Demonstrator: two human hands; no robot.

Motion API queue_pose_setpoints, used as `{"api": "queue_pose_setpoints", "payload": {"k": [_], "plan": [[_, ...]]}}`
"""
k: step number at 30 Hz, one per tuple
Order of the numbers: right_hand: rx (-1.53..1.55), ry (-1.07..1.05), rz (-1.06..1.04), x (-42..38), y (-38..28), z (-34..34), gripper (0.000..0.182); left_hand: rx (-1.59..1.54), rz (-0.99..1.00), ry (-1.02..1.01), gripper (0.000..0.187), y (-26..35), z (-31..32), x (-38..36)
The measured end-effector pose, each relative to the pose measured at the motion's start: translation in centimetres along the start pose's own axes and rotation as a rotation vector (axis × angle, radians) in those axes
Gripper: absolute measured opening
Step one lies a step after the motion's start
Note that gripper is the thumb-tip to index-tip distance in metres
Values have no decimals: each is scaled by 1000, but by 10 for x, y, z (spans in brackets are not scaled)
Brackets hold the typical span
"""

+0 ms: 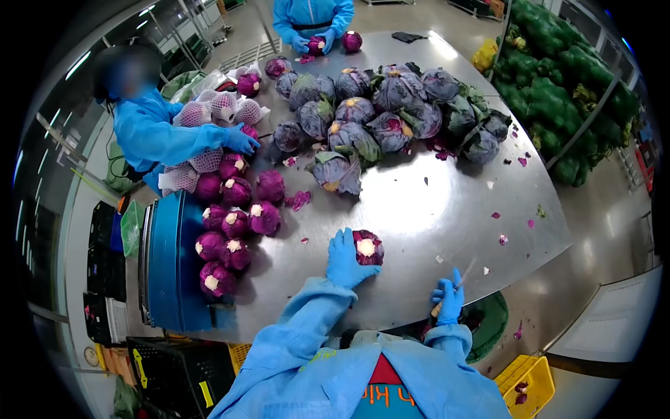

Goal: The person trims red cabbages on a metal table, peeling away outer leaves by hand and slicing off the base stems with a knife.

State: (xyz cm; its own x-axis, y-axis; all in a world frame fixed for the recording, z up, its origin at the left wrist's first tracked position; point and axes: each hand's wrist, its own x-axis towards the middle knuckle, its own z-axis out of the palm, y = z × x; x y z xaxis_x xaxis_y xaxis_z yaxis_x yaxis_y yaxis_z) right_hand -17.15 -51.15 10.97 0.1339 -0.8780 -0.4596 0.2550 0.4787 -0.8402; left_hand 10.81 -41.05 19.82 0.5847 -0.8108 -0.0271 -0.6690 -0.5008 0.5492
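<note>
On the steel table, my left hand [347,262], in a blue glove, is wrapped round the left and near side of a purple cabbage [367,248] whose pale cut stem faces up. My right hand [449,297], also gloved, is at the table's near edge, its fingers closed round a knife with a light brown handle [436,309]; the blade is hard to make out. Trimmed purple cabbages [265,218] sit in a group to the left of my left hand. Farther off lies a large heap of untrimmed cabbages [354,110] with dull outer leaves.
A person in blue [164,133] stands at the left, touching a cabbage by white foam nets [223,108]. Another person [314,17] holds a cabbage at the far edge. A green basket [492,325] and yellow crate [527,384] stand below, green net sacks [558,91] at right.
</note>
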Motion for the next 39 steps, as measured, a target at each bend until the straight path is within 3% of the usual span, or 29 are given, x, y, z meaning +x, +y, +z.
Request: {"api": "queue_pose_setpoints", "payload": {"k": [2,5,6,9,12,15,19,23,27,33,36,37,39], "plan": [[-79,-99,90,-7,5,11,48,-17,-28,-29,119,3,-5,-2],[-483,-200,88,-14,9,22,42,-9,7,22,118,-1,1,-9],[-564,-197,20,-11,25,17,33,-25,17,24,118,-3,2,-12],[-929,-166,-278,-1,57,10,28,-80,21,16,119,-9,4,-21],[-908,-77,-242,-7,53,19,25,-129,38,35,120,-16,-1,-25],[-737,-30,-55,-16,43,29,27,-157,46,-39,120,-26,-8,-26],[-736,-12,-82,-20,39,33,20,-16,204,77,119,-43,4,-36],[-655,31,-53,-18,38,44,16,-108,110,-7,118,-41,-6,-33],[-769,94,-35,-24,33,51,14,-187,48,-109,117,-34,-16,-30],[-794,113,-46,-20,38,51,21,-160,62,-77,122,-38,-10,-30],[-641,29,58,-27,28,60,29,-138,53,-99,125,-37,-8,-28],[-587,-78,190,-22,23,59,43,-139,71,-108,127,-38,-8,-25],[-362,-180,412,-39,4,81,55,-105,31,-150,131,-39,-8,-23]]}}
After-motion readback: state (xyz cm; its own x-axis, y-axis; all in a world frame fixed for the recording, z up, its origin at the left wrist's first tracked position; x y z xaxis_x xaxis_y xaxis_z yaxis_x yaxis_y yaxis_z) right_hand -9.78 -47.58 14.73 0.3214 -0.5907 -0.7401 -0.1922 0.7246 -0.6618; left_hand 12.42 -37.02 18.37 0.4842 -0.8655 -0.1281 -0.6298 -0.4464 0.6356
